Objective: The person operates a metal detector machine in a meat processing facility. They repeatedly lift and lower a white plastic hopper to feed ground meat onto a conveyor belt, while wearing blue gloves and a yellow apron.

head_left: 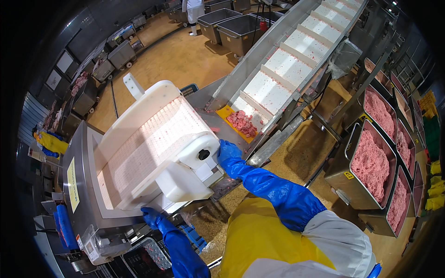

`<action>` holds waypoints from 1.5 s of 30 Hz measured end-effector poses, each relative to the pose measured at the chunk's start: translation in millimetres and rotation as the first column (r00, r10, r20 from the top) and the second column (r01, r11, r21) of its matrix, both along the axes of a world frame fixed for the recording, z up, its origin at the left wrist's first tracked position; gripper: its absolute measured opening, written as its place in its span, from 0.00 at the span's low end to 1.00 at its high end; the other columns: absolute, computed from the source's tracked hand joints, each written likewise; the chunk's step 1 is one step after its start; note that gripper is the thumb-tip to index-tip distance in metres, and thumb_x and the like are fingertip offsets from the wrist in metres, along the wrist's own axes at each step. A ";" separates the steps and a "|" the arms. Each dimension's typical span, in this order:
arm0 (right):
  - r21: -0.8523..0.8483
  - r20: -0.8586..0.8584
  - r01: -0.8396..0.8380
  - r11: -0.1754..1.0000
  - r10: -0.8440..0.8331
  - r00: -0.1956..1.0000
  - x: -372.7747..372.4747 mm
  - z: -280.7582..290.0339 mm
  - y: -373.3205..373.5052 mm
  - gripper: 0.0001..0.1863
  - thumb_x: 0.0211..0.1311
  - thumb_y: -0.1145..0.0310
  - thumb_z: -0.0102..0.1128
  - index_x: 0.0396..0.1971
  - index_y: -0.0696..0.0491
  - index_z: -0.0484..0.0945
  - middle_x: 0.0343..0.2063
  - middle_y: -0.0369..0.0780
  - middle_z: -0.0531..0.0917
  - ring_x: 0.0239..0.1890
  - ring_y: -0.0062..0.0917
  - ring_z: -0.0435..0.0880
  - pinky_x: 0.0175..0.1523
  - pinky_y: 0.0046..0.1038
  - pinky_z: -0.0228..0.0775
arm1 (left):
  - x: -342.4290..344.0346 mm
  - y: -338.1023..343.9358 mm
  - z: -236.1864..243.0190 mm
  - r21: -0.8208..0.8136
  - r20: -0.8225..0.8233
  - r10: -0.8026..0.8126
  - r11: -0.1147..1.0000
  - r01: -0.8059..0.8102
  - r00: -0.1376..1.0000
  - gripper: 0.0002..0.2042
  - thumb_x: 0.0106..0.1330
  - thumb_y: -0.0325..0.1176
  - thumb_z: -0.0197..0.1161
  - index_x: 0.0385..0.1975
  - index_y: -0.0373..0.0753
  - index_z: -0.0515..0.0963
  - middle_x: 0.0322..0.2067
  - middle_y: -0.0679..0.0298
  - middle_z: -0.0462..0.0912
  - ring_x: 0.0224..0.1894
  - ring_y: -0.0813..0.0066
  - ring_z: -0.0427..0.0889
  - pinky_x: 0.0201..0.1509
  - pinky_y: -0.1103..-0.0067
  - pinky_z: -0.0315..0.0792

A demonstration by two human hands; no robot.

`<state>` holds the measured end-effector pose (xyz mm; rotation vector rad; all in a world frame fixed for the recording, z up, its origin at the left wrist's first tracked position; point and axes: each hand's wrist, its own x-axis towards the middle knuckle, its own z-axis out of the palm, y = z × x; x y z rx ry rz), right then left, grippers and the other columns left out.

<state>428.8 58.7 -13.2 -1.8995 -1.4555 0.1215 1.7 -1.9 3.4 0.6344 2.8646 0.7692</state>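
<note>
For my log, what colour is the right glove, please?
The right glove is blue, clearest in the head view.

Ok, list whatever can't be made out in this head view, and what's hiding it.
All in the head view:
Right hand: palm hidden by the back of its blue glove.
Left hand: palm hidden likewise, so its hold is unclear.
Cleated white conveyor belt: upper end cut off by the top edge.
Worker in white: head cut off by the top edge.
Worker in yellow: hands too small to read.
</note>
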 end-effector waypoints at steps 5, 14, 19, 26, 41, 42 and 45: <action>-0.056 0.011 -0.003 0.998 0.004 1.000 -0.9 -1.5 2.1 0.17 0.59 0.68 0.57 0.48 0.51 0.80 0.36 0.46 0.85 0.39 0.45 0.85 0.44 0.47 0.77 | -2.9 -0.7 -1.3 0.003 -0.010 -0.005 1.000 0.005 1.000 0.36 0.72 0.65 0.39 0.46 0.38 0.87 0.45 0.43 0.86 0.49 0.39 0.84 0.54 0.52 0.76; -0.059 0.037 0.010 0.998 -0.008 0.999 0.6 -4.2 3.4 0.17 0.59 0.68 0.58 0.49 0.51 0.80 0.36 0.46 0.85 0.39 0.44 0.85 0.44 0.47 0.77 | -0.9 1.7 -0.2 -0.013 -0.006 0.007 1.000 -0.007 1.000 0.37 0.72 0.65 0.38 0.45 0.37 0.86 0.44 0.43 0.86 0.49 0.39 0.84 0.54 0.52 0.76; -0.027 0.022 0.005 1.000 -0.004 1.000 -1.3 -1.9 0.4 0.17 0.59 0.68 0.58 0.49 0.51 0.79 0.36 0.45 0.85 0.39 0.44 0.85 0.43 0.47 0.77 | -3.1 -0.2 -2.2 0.003 -0.008 -0.004 1.000 0.004 1.000 0.37 0.72 0.65 0.37 0.45 0.37 0.86 0.44 0.43 0.86 0.49 0.38 0.84 0.54 0.52 0.76; -0.028 0.014 -0.003 1.000 0.004 1.000 -1.9 -2.4 1.9 0.17 0.59 0.68 0.57 0.49 0.51 0.80 0.36 0.46 0.85 0.39 0.44 0.85 0.44 0.46 0.77 | -7.6 0.8 -4.8 -0.006 -0.018 0.005 1.000 -0.005 1.000 0.38 0.71 0.65 0.37 0.46 0.38 0.86 0.44 0.44 0.87 0.49 0.39 0.84 0.54 0.53 0.76; 0.011 0.010 0.007 1.000 -0.007 1.000 -1.2 1.3 -0.6 0.15 0.60 0.69 0.56 0.47 0.51 0.80 0.36 0.46 0.85 0.39 0.45 0.85 0.44 0.47 0.77 | 4.2 -2.5 5.4 0.007 0.013 -0.016 1.000 0.016 1.000 0.38 0.72 0.66 0.37 0.46 0.39 0.86 0.45 0.43 0.86 0.49 0.38 0.83 0.55 0.51 0.75; 0.005 0.013 0.006 1.000 -0.006 1.000 -1.5 1.2 -0.2 0.15 0.60 0.69 0.56 0.46 0.51 0.80 0.36 0.46 0.85 0.39 0.45 0.85 0.44 0.47 0.77 | 3.1 -2.6 4.3 0.013 0.001 -0.017 1.000 0.017 1.000 0.38 0.72 0.66 0.37 0.46 0.38 0.86 0.45 0.43 0.86 0.49 0.38 0.83 0.55 0.51 0.75; -0.002 0.016 0.006 1.000 -0.006 1.000 -2.0 1.5 0.5 0.14 0.60 0.69 0.56 0.46 0.51 0.80 0.35 0.46 0.85 0.39 0.45 0.85 0.43 0.47 0.77 | 1.3 -2.7 1.4 0.024 -0.025 -0.018 1.000 0.018 1.000 0.37 0.72 0.65 0.36 0.46 0.38 0.86 0.44 0.43 0.86 0.49 0.38 0.83 0.54 0.51 0.75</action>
